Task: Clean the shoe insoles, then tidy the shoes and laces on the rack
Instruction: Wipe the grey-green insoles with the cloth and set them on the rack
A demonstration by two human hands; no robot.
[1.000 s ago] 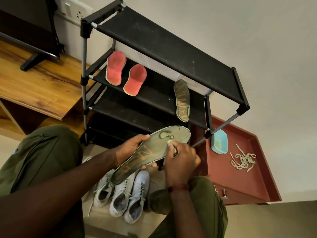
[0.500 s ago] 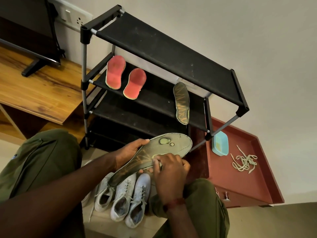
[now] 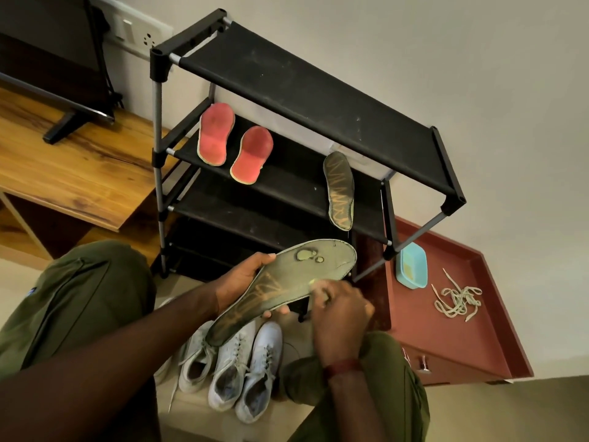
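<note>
My left hand (image 3: 239, 279) grips a worn olive insole (image 3: 287, 282) by its middle, top side up, in front of the black shoe rack (image 3: 302, 90). My right hand (image 3: 341, 314) is at the insole's right edge, fingers curled, pinching a small pale pad (image 3: 314, 282) that is blurred. A matching olive insole (image 3: 339, 189) lies on the rack's second shelf at the right. Two red insoles (image 3: 216, 135) (image 3: 251, 154) lie on the same shelf at the left. Several white shoes (image 3: 229, 368) stand on the floor between my knees. A tangle of pale laces (image 3: 457, 299) lies on the red-brown cabinet top (image 3: 446, 330).
A light blue dish (image 3: 411, 266) sits on the cabinet top beside the rack's right leg. A wooden table (image 3: 63, 161) with a dark screen (image 3: 47, 52) stands left of the rack. A wall socket is behind the rack's top left corner.
My right hand slid down the insole from near its toe, then back right to its edge. The insole stays in my left hand, nearly unmoved.
</note>
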